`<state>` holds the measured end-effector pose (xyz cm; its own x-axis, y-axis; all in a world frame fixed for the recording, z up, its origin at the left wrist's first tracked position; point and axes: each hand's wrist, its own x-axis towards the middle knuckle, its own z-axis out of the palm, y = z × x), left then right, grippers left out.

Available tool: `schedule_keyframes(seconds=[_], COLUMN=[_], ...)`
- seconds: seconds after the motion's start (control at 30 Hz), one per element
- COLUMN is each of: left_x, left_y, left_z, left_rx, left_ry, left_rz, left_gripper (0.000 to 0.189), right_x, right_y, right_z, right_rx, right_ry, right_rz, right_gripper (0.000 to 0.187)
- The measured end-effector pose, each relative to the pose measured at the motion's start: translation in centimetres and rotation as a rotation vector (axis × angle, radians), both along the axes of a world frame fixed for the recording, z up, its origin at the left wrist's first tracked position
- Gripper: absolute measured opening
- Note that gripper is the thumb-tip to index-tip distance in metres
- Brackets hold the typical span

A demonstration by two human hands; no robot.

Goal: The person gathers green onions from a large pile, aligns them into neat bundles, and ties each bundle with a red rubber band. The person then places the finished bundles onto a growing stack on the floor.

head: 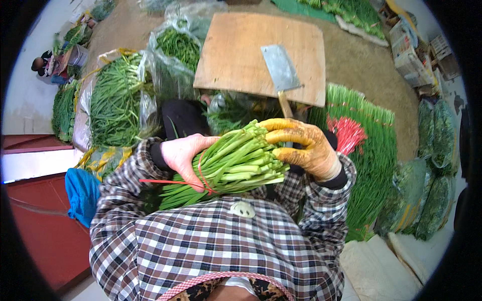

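My bare left hand grips a thick bundle of green garlic chives in front of my chest. A thin red tie circles the bundle near that hand, its loose end sticking out to the left. My right hand, in a stained yellow glove, is at the pale stem ends, fingers spread and curved; the fingertips look in contact with the stems. Beyond the hands, a cleaver lies on a wooden board, its handle jutting over the near edge.
Right of me lie rows of tied chives, with a bunch of red ties on top. Plastic bags of loose greens stand at left. Filled bags line the right wall. A person sits far left.
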<state>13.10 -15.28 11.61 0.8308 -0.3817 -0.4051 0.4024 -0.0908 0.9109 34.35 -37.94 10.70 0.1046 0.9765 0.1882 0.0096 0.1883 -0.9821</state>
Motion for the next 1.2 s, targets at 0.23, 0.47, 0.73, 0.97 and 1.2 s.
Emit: schedule_keyframes(seconds=[0.23, 0.47, 0.73, 0.97, 1.2], left_x=[-0.6, -0.8, -1.1, -1.5, -1.7], left_y=[2.3, 1.7, 1.6, 1.8, 1.3], left_z=[-5.9, -5.5, -6.2, -6.4, -6.7], left_rx=[-0.121, -0.082, -0.166, -0.052, -0.099], left_ry=[-0.032, -0.081, -0.045, -0.157, -0.192], left_rz=[-0.003, 0.029, 0.098, 0.021, 0.046], left_gripper=[0.102, 0.107, 0.099, 0.106, 0.105], right_x=[3.7, 4.5, 1.6, 5.3, 4.3], right_y=[5.9, 3.5, 5.0, 5.3, 5.6], right_z=[-1.6, -2.8, -5.4, -6.6, -7.4], right_rx=[-0.004, 0.131, -0.015, -0.163, -0.441], right_ry=[-0.214, 0.526, 0.149, -0.038, -0.619], right_rz=[0.343, -0.409, 0.098, -0.365, -0.417], right_gripper=[0.022, 0.037, 0.028, 0.024, 0.017])
